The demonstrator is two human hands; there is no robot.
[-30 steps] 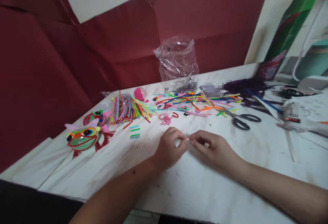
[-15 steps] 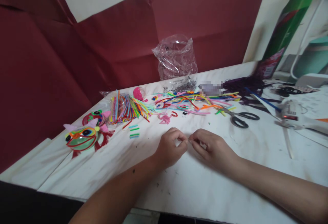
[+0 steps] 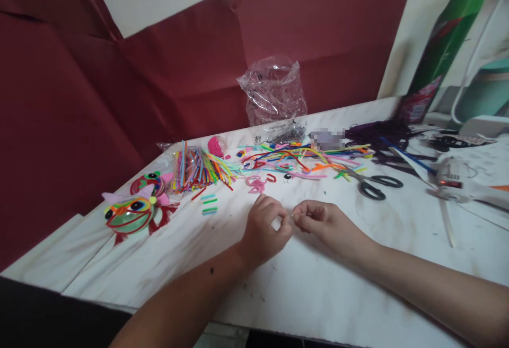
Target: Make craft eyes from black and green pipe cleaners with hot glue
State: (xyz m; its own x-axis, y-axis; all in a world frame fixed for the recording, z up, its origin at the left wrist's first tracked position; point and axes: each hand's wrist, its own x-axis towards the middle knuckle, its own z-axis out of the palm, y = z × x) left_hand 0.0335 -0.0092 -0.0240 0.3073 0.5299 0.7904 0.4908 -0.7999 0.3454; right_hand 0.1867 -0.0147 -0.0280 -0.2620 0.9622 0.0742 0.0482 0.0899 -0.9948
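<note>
My left hand (image 3: 267, 227) is pinched, thumb against forefinger, above the white table (image 3: 318, 289). Facing it, almost fingertip to fingertip, my right hand (image 3: 323, 219) also pinches. A tiny pale speck shows at the right fingertips, too small to name. Whatever the left fingers hold is hidden. Just beyond my hands lie a curled pink pipe cleaner (image 3: 257, 184) and a black-and-white googly eye (image 3: 287, 176). Short green and blue pipe cleaner pieces (image 3: 209, 201) lie in a row to the left.
Scissors (image 3: 369, 183) lie to the right, by a hot glue gun (image 3: 453, 183). A bundle of coloured pipe cleaners (image 3: 201, 170) and a lion-like craft head (image 3: 130, 215) are at the left. A clear plastic bag (image 3: 274, 93) stands behind, and a green box (image 3: 441, 51) at the right.
My fingertips have drawn slightly apart, and the right fingers have turned a little. The objects on the table stay in place; the view has shifted slightly.
</note>
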